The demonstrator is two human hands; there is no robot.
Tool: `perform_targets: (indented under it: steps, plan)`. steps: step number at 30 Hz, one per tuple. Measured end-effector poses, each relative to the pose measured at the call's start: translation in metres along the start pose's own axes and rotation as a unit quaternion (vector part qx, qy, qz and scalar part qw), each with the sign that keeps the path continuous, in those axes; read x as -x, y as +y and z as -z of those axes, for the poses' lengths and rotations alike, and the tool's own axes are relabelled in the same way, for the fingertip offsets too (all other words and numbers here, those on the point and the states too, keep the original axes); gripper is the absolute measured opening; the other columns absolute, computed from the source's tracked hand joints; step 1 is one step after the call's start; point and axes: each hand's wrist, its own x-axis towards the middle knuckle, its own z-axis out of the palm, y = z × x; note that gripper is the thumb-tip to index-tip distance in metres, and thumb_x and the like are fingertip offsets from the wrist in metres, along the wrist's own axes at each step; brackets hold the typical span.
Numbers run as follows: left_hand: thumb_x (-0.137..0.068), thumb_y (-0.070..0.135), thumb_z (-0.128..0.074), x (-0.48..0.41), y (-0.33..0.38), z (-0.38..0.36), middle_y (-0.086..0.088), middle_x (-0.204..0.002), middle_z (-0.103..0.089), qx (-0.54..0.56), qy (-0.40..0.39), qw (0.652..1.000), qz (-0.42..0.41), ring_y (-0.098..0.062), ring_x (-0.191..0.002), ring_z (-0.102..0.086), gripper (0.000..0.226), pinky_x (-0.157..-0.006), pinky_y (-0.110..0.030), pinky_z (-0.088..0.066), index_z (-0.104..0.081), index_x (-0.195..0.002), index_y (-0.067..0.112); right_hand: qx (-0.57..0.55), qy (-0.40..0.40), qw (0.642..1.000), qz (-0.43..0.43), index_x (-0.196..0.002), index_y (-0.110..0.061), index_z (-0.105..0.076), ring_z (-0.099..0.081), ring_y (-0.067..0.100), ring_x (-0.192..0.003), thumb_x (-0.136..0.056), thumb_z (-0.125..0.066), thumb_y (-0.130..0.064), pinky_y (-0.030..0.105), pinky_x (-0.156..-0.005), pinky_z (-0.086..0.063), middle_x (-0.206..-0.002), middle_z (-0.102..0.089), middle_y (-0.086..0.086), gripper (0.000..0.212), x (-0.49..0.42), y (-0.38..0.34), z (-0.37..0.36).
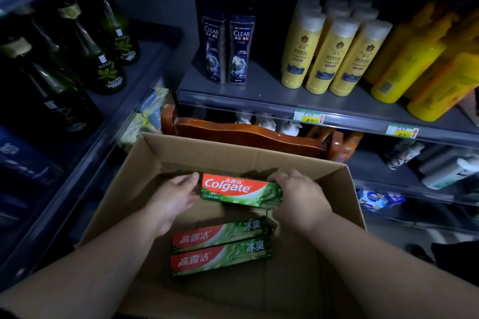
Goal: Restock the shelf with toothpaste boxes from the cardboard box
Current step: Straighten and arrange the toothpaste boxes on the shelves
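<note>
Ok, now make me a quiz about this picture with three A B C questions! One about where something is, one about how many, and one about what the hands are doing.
1. Where is the Colgate box?
A. in the cardboard box
B. in a shopping trolley
C. on a table

2. How many other toothpaste boxes lie in there?
A. one
B. two
C. five

3. What holds the Colgate box?
A. one hand only
B. both hands
C. nothing

Answers:
1 A: the cardboard walls stand all around it.
2 B: two red-and-green ones lie side by side, nearer the person.
3 B: the left hand and the right hand each grip one end.
</note>
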Motion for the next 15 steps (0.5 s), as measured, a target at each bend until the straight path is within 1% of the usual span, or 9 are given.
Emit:
perform_targets:
  steps: [1, 3, 5, 7, 9, 10, 12, 13, 15]
  plan:
    - [-0.097, 0.039, -0.048, 0.000, -0.001, 0.002, -0.006, -0.122, -0.062, -0.012, 0.025, 1.000, -0.013, -0.016, -0.103, -0.061, 0.045, -0.094, -0.032, -0.046, -0.046, -0.137, 0.018, 0.015, 0.024, 0.999, 0.013, -0.136, -0.034, -0.045, -0.051, 0.022, -0.116, -0.077, -0.067, -0.024, 0.035, -0.101, -0.041, -0.123, -0.051, -0.002, 0.064, 0.003, -0.001, 0.008]
    - [-0.098, 0.039, -0.045, -0.001, -0.003, 0.003, -0.003, -0.125, -0.060, -0.053, 0.057, 0.996, -0.046, -0.016, -0.107, -0.058, 0.044, -0.094, -0.033, -0.045, -0.045, -0.138, 0.021, 0.024, 0.074, 0.996, 0.030, -0.138, -0.034, -0.044, -0.049, 0.021, -0.118, -0.078, -0.067, -0.023, 0.036, -0.103, -0.037, -0.125, -0.050, -0.003, 0.065, 0.006, -0.003, 0.022]
    - [-0.097, 0.031, -0.051, -0.004, -0.006, 0.000, 0.000, -0.126, -0.058, -0.135, 0.066, 0.985, -0.089, -0.014, -0.110, -0.053, 0.041, -0.091, -0.030, -0.041, -0.048, -0.137, 0.020, 0.014, 0.123, 0.992, 0.041, -0.137, -0.034, -0.045, -0.050, 0.022, -0.118, -0.078, -0.070, -0.028, 0.038, -0.105, -0.035, -0.125, -0.051, -0.003, 0.065, 0.005, -0.005, 0.034]
    - [-0.093, 0.027, -0.060, -0.010, -0.010, -0.003, -0.002, -0.134, -0.053, -0.238, 0.065, 0.960, -0.132, -0.015, -0.116, -0.052, 0.044, -0.092, -0.027, -0.041, -0.050, -0.136, 0.022, 0.006, 0.144, 0.989, 0.039, -0.137, -0.033, -0.046, -0.050, 0.024, -0.117, -0.076, -0.073, -0.034, 0.040, -0.106, -0.034, -0.123, -0.051, -0.001, 0.067, -0.001, -0.006, 0.045]
    - [-0.089, 0.026, -0.065, -0.016, -0.013, -0.005, 0.000, -0.144, -0.045, -0.331, 0.053, 0.928, -0.163, -0.017, -0.126, -0.048, 0.053, -0.103, -0.031, -0.041, -0.047, -0.139, 0.027, 0.012, 0.150, 0.988, 0.028, -0.138, -0.032, -0.045, -0.048, 0.025, -0.119, -0.074, -0.072, -0.030, 0.040, -0.107, -0.031, -0.124, -0.050, 0.000, 0.069, -0.009, -0.006, 0.053]
    - [-0.089, 0.026, -0.066, -0.019, -0.015, -0.007, 0.003, -0.148, -0.040, -0.363, 0.040, 0.914, -0.177, -0.017, -0.129, -0.045, 0.057, -0.108, -0.032, -0.038, -0.044, -0.141, 0.028, 0.018, 0.154, 0.988, 0.024, -0.138, -0.032, -0.045, -0.047, 0.025, -0.120, -0.074, -0.071, -0.026, 0.040, -0.108, -0.030, -0.126, -0.049, 0.000, 0.069, -0.012, -0.006, 0.054]
    - [-0.089, 0.026, -0.065, -0.025, -0.016, -0.011, 0.006, -0.153, -0.029, -0.417, 0.008, 0.887, -0.198, -0.016, -0.137, -0.035, 0.064, -0.114, -0.027, -0.029, -0.037, -0.146, 0.027, 0.018, 0.162, 0.986, 0.017, -0.138, -0.032, -0.045, -0.046, 0.025, -0.122, -0.073, -0.070, -0.023, 0.041, -0.111, -0.028, -0.128, -0.049, 0.001, 0.070, -0.017, -0.008, 0.054]
    - [-0.090, 0.028, -0.064, -0.029, -0.018, -0.014, 0.006, -0.156, -0.024, -0.445, -0.010, 0.873, -0.201, -0.016, -0.140, -0.029, 0.066, -0.115, -0.026, -0.024, -0.032, -0.148, 0.028, 0.014, 0.161, 0.987, 0.014, -0.138, -0.032, -0.045, -0.045, 0.025, -0.122, -0.074, -0.070, -0.023, 0.042, -0.112, -0.027, -0.129, -0.048, 0.000, 0.070, -0.019, -0.009, 0.051]
    - [-0.091, 0.032, -0.061, -0.035, -0.021, -0.019, 0.008, -0.160, -0.012, -0.505, -0.049, 0.843, -0.180, -0.018, -0.145, -0.015, 0.072, -0.118, -0.031, -0.018, -0.022, -0.151, 0.033, 0.006, 0.158, 0.987, 0.012, -0.139, -0.032, -0.044, -0.045, 0.024, -0.123, -0.074, -0.070, -0.023, 0.044, -0.114, -0.025, -0.129, -0.047, 0.000, 0.070, -0.022, -0.010, 0.044]
